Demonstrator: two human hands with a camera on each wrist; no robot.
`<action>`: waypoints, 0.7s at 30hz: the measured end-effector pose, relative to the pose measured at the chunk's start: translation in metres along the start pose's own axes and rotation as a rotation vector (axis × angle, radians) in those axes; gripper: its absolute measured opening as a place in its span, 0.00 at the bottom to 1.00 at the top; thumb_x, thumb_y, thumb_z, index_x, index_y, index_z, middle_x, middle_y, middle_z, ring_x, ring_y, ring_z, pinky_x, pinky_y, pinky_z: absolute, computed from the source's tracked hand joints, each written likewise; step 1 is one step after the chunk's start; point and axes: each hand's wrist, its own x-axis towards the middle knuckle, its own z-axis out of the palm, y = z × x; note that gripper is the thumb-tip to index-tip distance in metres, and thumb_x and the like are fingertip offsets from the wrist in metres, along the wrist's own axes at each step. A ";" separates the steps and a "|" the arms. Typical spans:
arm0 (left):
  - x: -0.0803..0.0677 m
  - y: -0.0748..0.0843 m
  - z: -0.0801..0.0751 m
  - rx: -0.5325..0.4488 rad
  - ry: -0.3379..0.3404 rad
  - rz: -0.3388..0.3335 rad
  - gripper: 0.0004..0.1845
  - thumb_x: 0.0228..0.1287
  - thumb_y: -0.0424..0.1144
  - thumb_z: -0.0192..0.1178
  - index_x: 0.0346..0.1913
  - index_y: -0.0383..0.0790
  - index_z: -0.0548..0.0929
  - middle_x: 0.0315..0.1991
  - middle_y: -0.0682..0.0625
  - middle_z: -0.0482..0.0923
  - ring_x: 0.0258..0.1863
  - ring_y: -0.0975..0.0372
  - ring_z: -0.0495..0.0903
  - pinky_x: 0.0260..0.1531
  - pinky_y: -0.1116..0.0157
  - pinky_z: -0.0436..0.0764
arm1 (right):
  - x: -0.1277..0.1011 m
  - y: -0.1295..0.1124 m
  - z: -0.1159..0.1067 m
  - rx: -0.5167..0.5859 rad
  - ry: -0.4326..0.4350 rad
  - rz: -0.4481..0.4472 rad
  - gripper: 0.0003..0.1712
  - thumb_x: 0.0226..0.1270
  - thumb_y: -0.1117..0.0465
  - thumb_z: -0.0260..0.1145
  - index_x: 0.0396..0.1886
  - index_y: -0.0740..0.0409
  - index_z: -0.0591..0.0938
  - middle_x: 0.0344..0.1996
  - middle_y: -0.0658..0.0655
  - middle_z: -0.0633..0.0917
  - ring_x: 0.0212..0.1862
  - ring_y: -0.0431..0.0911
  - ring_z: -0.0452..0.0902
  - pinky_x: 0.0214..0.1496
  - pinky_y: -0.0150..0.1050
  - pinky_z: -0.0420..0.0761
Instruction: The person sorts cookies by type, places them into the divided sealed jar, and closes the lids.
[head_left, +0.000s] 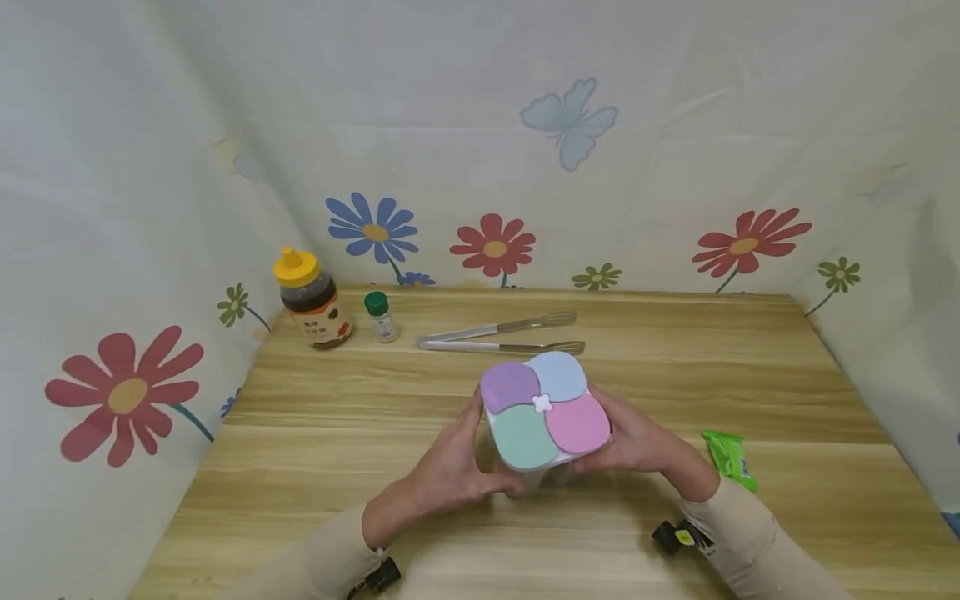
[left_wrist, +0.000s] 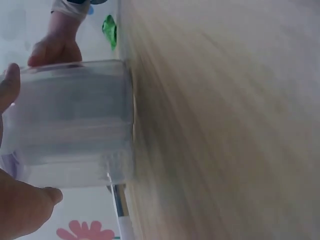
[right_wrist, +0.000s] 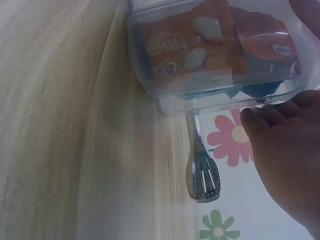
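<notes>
A clear plastic container (head_left: 544,417) with a four-part lid in purple, blue, pink and mint stands on the wooden table (head_left: 300,467). My left hand (head_left: 457,462) grips its left side, and my right hand (head_left: 633,437) grips its right side. In the left wrist view the container's clear wall (left_wrist: 75,125) shows between my thumb and fingers (left_wrist: 22,210). The right wrist view shows an orange packet inside the container (right_wrist: 210,50), with my fingers (right_wrist: 280,145) along its side.
Metal tongs (head_left: 502,335) lie just behind the container. A honey jar with a yellow cap (head_left: 311,302) and a small green-capped bottle (head_left: 381,316) stand at the back left. A green packet (head_left: 729,457) lies to the right. Flowered cloth walls (head_left: 112,250) surround the table.
</notes>
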 end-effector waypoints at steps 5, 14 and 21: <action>0.004 -0.009 -0.011 0.026 -0.031 -0.047 0.75 0.30 0.61 0.80 0.79 0.51 0.40 0.77 0.50 0.51 0.74 0.54 0.56 0.69 0.50 0.62 | -0.007 -0.004 -0.001 -0.022 0.025 0.032 0.72 0.41 0.60 0.84 0.79 0.54 0.45 0.75 0.61 0.60 0.71 0.40 0.60 0.69 0.29 0.63; 0.028 -0.035 -0.038 0.027 -0.240 0.093 0.77 0.30 0.50 0.84 0.79 0.46 0.36 0.79 0.45 0.40 0.77 0.55 0.46 0.72 0.51 0.54 | -0.019 -0.018 0.011 -0.228 0.111 0.161 0.81 0.31 0.53 0.87 0.79 0.51 0.40 0.78 0.55 0.52 0.75 0.53 0.53 0.74 0.43 0.57; 0.050 -0.039 -0.052 0.078 -0.325 0.157 0.77 0.30 0.62 0.79 0.79 0.49 0.36 0.80 0.49 0.39 0.77 0.59 0.44 0.73 0.54 0.54 | -0.021 -0.032 0.020 -0.294 0.116 0.260 0.83 0.31 0.45 0.86 0.79 0.53 0.38 0.79 0.54 0.46 0.77 0.56 0.47 0.71 0.60 0.57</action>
